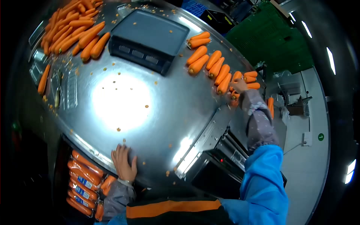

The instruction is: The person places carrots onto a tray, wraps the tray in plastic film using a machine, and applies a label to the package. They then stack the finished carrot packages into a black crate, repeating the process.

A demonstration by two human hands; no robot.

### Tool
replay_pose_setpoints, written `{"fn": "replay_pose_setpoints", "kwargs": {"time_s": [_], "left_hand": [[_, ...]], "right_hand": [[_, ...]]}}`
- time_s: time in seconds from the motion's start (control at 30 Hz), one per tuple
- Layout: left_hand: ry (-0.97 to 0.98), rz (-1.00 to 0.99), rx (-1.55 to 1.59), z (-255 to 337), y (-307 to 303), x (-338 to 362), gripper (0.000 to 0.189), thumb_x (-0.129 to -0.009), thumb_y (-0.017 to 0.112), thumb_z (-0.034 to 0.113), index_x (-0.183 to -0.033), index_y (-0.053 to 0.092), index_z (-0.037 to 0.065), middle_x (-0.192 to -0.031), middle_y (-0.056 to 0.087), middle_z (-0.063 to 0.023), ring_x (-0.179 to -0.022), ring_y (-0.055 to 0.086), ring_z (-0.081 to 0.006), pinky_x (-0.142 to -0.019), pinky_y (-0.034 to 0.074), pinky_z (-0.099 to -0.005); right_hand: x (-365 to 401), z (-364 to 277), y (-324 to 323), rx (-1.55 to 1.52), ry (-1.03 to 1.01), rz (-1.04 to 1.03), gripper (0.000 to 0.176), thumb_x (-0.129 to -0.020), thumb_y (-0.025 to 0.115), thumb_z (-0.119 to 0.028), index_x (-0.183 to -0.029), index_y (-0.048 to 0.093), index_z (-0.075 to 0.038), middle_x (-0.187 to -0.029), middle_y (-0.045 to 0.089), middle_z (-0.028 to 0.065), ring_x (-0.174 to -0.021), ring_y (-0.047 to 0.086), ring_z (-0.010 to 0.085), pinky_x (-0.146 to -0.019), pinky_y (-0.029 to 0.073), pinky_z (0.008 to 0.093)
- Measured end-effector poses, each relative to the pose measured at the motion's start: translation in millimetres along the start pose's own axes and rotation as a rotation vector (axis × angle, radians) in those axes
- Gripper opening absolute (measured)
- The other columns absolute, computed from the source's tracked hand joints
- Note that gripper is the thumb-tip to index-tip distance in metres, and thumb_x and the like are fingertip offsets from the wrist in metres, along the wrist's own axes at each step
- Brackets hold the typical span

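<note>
My left hand (124, 164) lies flat on the near edge of the steel table (157, 108), its fingers spread and nothing in them. At the right end of the table, my right hand (240, 86) reaches down among carrots (224, 83) grouped in pairs and small sets. Its fingers are bent and closed at a carrot (236, 76); the exact hold is partly hidden by the hand. Clear wrapping or trays seem to lie under some of these carrots. Packed carrots with blue labels (83, 182) fill a dark crate below the table, beside my left forearm.
A dark weighing scale (150, 35) stands at the back of the table. Loose carrots (71, 28) are heaped at the far left, near clear trays (70, 90) and a knife (57, 97). A sealing machine (215, 153) with a red light adjoins the near right edge. Orange scraps are scattered about.
</note>
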State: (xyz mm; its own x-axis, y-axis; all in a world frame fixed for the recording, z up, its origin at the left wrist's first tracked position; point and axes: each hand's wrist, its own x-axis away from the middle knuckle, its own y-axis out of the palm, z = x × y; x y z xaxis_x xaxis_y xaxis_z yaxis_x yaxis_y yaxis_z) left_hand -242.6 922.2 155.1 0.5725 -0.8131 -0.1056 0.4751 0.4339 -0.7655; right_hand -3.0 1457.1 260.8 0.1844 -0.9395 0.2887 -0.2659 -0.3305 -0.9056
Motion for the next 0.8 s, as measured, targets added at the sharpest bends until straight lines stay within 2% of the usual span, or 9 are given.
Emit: {"fn": "replay_pose_setpoints", "kwargs": {"time_s": [0.03, 0.1, 0.23, 0.4, 0.63, 0.8], "left_hand": [[-0.057, -0.027, -0.040, -0.9, 6.3, 4.8, 0.034, -0.079, 0.060, 0.010, -0.111, 0.053, 0.001, -0.121, 0.050, -0.0186, -0.125, 0.037, -0.0384, -0.107, 0.015, -0.0540], [-0.053, -0.049, -0.163, 1.4, 10.4, 9.0, 0.028, -0.079, 0.060, 0.009, -0.105, 0.054, 0.001, -0.117, 0.051, -0.0183, -0.123, 0.039, -0.0384, -0.106, 0.018, -0.0538], [-0.029, -0.029, -0.136, -1.4, 15.5, 3.3, 0.020, -0.079, 0.058, 0.006, -0.098, 0.055, 0.000, -0.111, 0.054, -0.0176, -0.119, 0.042, -0.0381, -0.104, 0.026, -0.0517], [-0.088, -0.066, -0.141, 1.7, 16.3, 0.3, 0.018, -0.078, 0.059, 0.005, -0.095, 0.056, 0.001, -0.110, 0.054, -0.0176, -0.117, 0.043, -0.0392, -0.099, 0.030, -0.0508], [-0.018, -0.004, -0.153, 3.8, 17.6, 0.2, 0.016, -0.077, 0.058, 0.008, -0.093, 0.059, 0.003, -0.105, 0.056, -0.0159, -0.113, 0.047, -0.0388, -0.093, 0.035, -0.0491], [0.048, 0.064, -0.061, -3.3, 20.3, 4.4, 0.017, -0.077, 0.058, 0.007, -0.094, 0.059, 0.004, -0.102, 0.058, -0.0146, -0.108, 0.051, -0.0363, -0.093, 0.036, -0.0456]], "right_hand": [[-4.3, -13.7, 5.4, -0.026, 0.142, -0.077, 0.057, -0.075, 0.068, -0.033, -0.117, 0.055, 0.004, -0.092, 0.063, 0.0167, -0.081, 0.064, 0.0233, -0.070, 0.051, 0.0327], [-45.8, -2.7, 22.0, 0.221, 0.202, -0.065, 0.071, -0.074, 0.067, -0.036, -0.130, 0.043, -0.001, -0.105, 0.059, 0.0212, -0.096, 0.060, 0.0283, -0.085, 0.048, 0.0348], [-86.9, -4.6, 50.9, 0.384, 0.329, -0.009, 0.074, -0.073, 0.067, -0.036, -0.133, 0.039, -0.004, -0.108, 0.056, 0.0218, -0.098, 0.058, 0.0302, -0.087, 0.046, 0.0365], [-100.3, 1.6, 72.3, 0.393, 0.402, 0.035, 0.078, -0.072, 0.067, -0.037, -0.135, 0.032, -0.007, -0.112, 0.053, 0.0226, -0.101, 0.055, 0.0326, -0.089, 0.045, 0.0387], [-51.6, -11.4, 105.8, 0.275, 0.420, 0.110, 0.085, -0.071, 0.067, -0.037, -0.139, 0.024, -0.012, -0.118, 0.048, 0.0237, -0.105, 0.051, 0.0359, -0.091, 0.043, 0.0417], [41.0, -65.2, 164.5, 0.095, 0.373, 0.130, 0.090, -0.070, 0.067, -0.037, -0.142, 0.018, -0.016, -0.121, 0.045, 0.0245, -0.109, 0.049, 0.0383, -0.093, 0.041, 0.0438]]}}
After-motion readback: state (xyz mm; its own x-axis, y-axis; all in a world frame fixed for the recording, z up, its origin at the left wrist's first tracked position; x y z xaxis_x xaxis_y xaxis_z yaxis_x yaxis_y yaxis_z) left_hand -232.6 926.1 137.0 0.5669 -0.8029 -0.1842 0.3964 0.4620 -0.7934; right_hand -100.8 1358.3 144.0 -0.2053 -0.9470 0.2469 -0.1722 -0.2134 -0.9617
